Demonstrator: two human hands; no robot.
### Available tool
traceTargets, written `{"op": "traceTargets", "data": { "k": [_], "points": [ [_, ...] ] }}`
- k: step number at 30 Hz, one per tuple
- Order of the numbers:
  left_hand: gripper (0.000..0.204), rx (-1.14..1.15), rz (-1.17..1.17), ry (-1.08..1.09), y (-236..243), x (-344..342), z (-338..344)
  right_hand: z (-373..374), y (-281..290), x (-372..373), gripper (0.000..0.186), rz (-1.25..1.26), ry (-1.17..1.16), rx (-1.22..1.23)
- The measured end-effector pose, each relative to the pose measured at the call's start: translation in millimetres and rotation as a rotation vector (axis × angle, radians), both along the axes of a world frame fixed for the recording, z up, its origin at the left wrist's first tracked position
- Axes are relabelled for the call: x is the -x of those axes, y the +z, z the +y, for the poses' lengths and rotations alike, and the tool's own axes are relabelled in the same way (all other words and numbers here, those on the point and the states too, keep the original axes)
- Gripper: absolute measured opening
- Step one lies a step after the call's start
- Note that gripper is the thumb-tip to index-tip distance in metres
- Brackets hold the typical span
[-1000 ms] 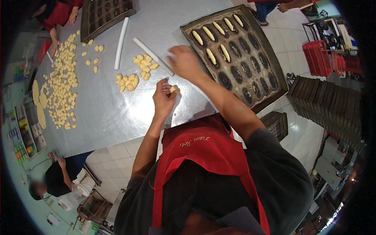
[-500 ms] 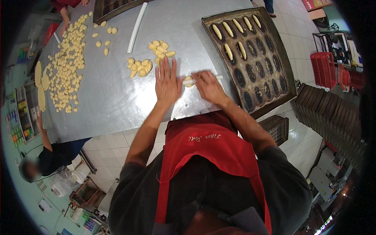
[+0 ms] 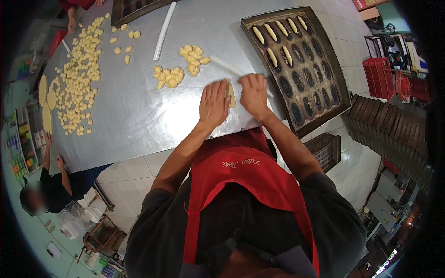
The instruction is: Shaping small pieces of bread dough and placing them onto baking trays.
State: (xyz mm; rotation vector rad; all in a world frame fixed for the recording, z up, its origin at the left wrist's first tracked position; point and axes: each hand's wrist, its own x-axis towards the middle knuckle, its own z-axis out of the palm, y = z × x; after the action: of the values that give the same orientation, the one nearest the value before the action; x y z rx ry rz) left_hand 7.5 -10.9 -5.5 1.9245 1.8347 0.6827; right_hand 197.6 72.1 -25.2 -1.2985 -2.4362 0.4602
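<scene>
A flattened oblong of yellow dough (image 3: pixel 232 97) lies on the metal table, between my two hands. Along its left edge rests my left hand (image 3: pixel 214 104), fingers extended, palm down, partly covering it. Just right of the dough, my right hand (image 3: pixel 254 95) has its fingers curled over a thin white rolling pin (image 3: pixel 228 66), which slants from upper left to lower right and is smeared by motion. Beyond my hands sit two small clusters of dough pieces, one to the left (image 3: pixel 169 77) and one nearer the pin (image 3: pixel 192 56).
At right stands a dark moulded baking tray (image 3: pixel 340 83) with several dough sticks in its far hollows. A white tube (image 3: pixel 165 32) lies farther back. Many dough balls (image 3: pixel 81 74) cover the table's left side. Other people reach in at the far left and left edge.
The dough went from a small round under the pin to a longer flat piece. My right hand swung the pin off it, away from me. My left hand moved right and nearer, beside the dough.
</scene>
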Motion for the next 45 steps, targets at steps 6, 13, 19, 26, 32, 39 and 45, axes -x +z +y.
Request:
{"op": "traceTargets", "data": {
  "k": [6,13,19,26,32,39,45],
  "points": [
    [0.061,0.007,0.075,-0.133,6,-2,-44,-29,29,-6,0.056,-0.033,0.296,-0.158],
    [0.036,-0.01,-0.17,-0.08,18,16,-52,6,41,74,0.018,0.285,0.165,0.098],
    [0.032,-0.253,0.103,0.343,34,132,12,-56,41,72,0.084,-0.13,0.256,-0.004],
    [0.039,-0.061,0.364,0.325,8,172,134,-10,22,99,0.069,-0.033,0.175,-0.168],
    [0.036,-0.326,0.209,0.569,1,213,159,-49,20,32,0.041,0.355,0.236,0.141],
    [0.019,-0.175,-0.708,0.527,38,164,100,44,49,-46,0.024,0.473,-0.204,0.138],
    [0.017,0.171,-0.822,0.532,27,100,15,169,71,-137,0.03,0.425,-0.654,-0.097]
  ]
}}
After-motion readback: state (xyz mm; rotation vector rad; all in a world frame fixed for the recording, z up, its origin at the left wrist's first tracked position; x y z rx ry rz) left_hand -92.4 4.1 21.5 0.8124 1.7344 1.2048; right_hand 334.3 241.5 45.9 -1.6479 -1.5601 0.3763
